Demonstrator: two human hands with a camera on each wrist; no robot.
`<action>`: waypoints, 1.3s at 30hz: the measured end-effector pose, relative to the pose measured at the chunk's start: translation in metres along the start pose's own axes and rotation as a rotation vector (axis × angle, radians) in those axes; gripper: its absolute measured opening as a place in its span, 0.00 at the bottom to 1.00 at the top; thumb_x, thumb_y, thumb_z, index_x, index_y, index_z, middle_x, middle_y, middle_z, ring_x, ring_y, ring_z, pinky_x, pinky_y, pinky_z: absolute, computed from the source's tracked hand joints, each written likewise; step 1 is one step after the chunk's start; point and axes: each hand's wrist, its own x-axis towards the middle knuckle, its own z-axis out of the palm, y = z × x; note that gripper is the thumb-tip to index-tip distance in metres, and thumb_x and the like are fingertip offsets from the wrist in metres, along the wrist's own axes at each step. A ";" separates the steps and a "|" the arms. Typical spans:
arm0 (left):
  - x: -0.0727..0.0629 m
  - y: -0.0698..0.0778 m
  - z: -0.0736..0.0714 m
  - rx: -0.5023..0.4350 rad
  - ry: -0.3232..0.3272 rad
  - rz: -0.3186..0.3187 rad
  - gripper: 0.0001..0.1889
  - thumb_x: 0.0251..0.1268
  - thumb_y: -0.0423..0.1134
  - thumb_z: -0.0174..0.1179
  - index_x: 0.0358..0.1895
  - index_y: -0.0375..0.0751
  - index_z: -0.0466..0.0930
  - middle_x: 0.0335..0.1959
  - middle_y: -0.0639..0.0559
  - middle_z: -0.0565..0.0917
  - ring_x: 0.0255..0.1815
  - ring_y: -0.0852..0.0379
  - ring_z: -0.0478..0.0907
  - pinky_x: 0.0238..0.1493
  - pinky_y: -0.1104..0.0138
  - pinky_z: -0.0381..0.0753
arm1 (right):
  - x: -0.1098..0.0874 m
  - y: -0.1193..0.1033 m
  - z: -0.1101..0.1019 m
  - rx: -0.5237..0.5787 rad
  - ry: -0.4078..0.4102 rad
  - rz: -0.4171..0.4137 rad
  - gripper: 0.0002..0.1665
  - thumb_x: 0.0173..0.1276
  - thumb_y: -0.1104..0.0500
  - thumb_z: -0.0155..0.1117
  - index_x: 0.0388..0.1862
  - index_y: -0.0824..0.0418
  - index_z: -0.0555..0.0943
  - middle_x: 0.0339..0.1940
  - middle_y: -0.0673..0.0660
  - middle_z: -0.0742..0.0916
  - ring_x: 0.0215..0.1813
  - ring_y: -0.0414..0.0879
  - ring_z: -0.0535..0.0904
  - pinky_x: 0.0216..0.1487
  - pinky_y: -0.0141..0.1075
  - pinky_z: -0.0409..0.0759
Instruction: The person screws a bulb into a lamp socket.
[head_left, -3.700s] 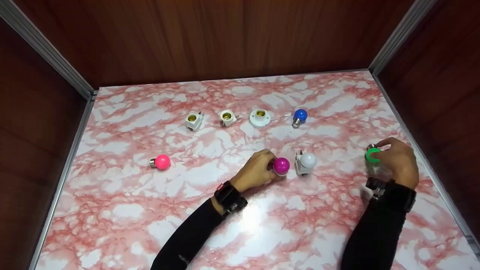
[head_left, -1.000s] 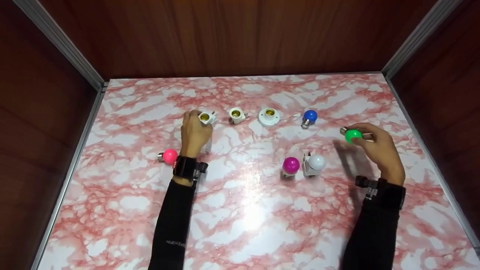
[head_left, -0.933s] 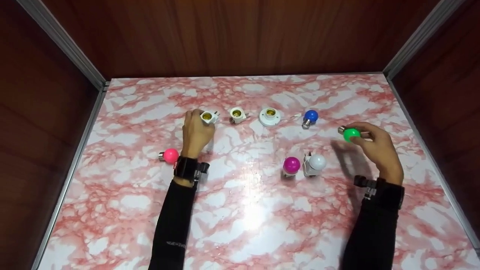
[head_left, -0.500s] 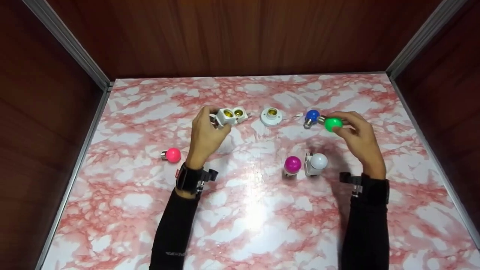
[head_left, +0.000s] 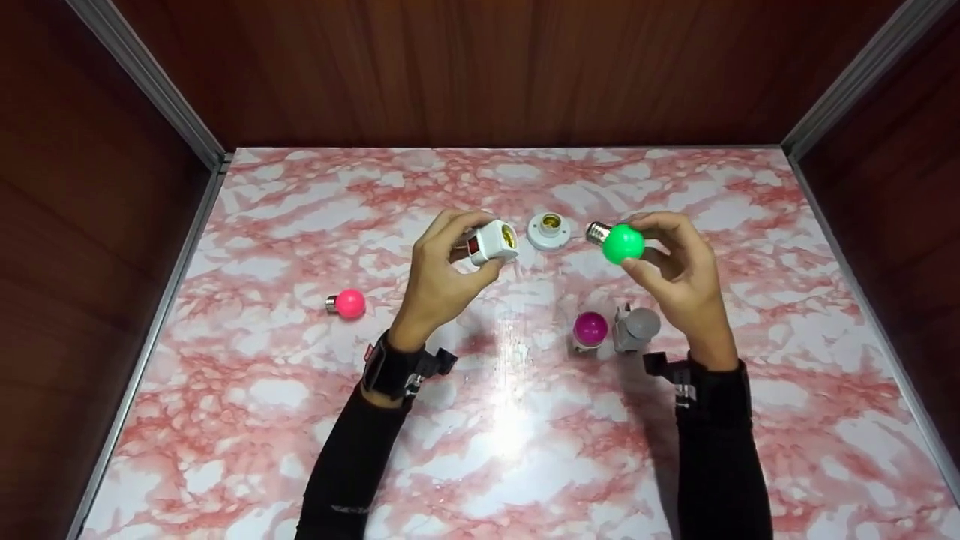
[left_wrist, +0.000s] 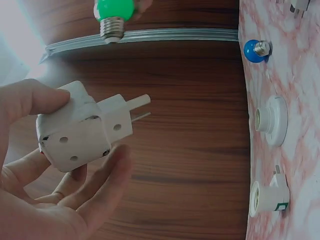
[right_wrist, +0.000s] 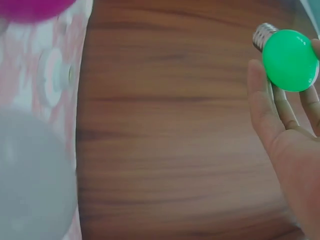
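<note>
My left hand holds a white plug-in lamp socket above the table, pinched between thumb and fingers. Its brass-lined opening faces right, and a red switch shows on its side. In the left wrist view, the metal prongs of this socket point away from the palm. My right hand grips a green light bulb by its globe, the screw base pointing left toward the socket. A gap separates bulb and socket. Behind the green bulb, a blue bulb lies on the table, hidden in the head view.
On the marbled table stand a round white lamp holder, another plug-in socket, a magenta bulb in a socket and a white bulb in a socket. A pink bulb lies at left. Wood panels enclose the table.
My left hand has let go of the magenta bulb's socket, picked up the leftmost socket and carried it right, tilting it. My right hand has lifted the green bulb and brought it left.
</note>
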 end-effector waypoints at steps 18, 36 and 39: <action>-0.007 0.018 0.012 -0.127 -0.062 0.053 0.26 0.60 0.29 0.76 0.61 0.27 0.80 0.56 0.34 0.88 0.51 0.44 0.89 0.54 0.63 0.93 | 0.001 -0.011 0.029 0.062 -0.093 -0.136 0.21 0.60 0.84 0.67 0.54 0.85 0.79 0.61 0.64 0.85 0.63 0.51 0.86 0.65 0.37 0.89; -0.010 0.020 0.018 -0.170 -0.103 0.009 0.30 0.61 0.32 0.77 0.66 0.29 0.80 0.56 0.35 0.87 0.50 0.46 0.90 0.53 0.63 0.93 | 0.003 -0.008 0.032 -0.031 -0.182 -0.244 0.21 0.58 0.86 0.68 0.52 0.79 0.83 0.61 0.72 0.87 0.66 0.51 0.87 0.66 0.35 0.88; -0.011 0.020 0.018 -0.170 -0.101 0.003 0.30 0.60 0.32 0.78 0.66 0.28 0.80 0.57 0.35 0.87 0.51 0.46 0.90 0.54 0.63 0.93 | 0.002 -0.008 0.034 -0.025 -0.189 -0.233 0.21 0.60 0.86 0.66 0.53 0.79 0.83 0.62 0.73 0.85 0.66 0.51 0.86 0.65 0.36 0.89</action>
